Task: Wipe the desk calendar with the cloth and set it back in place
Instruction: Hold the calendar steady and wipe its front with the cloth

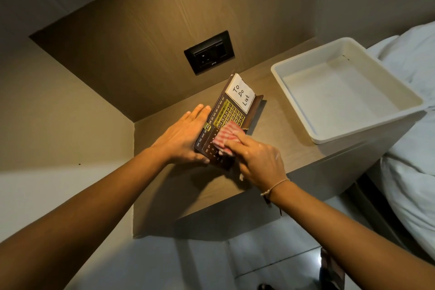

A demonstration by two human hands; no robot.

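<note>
Head cam, looking down at a bedside shelf [301, 162], both forearms reaching in from the bottom of frame.

Right hand [257, 160]: thin string bracelet [277, 183] at the wrist, fingers pinched down on a red-and-white checked cloth [226, 140]. Cloth is bunched and pressed flat against the face of the desk calendar [226, 122], covering part of the lower number grid.

Left hand [186, 135]: palm and fingers wrapped along the calendar's left edge, thumb tucked under the near corner, gripping it steady. Fingers extend up the side, past the month strip.

Calendar: dark brown, tilted with its face leaning back, near end lifted in the left hand; whether the far end touches the shelf, can't tell. Month names run down the left strip with a small gold slider [207, 126] clipped on it. Gold-framed date window in the middle. White note pad [240, 94] reading "To Do List" at the far end.

Just right of the calendar, apart from it: white rectangular tray [294, 99] sitting on the shelf, overhanging toward the bed [414, 148] with white bedding.

Behind, on the wood-grain wall panel [141, 37]: black socket plate [209, 52], directly above the calendar's far end.

Pale tiled floor [259, 263] shows below the shelf.
</note>
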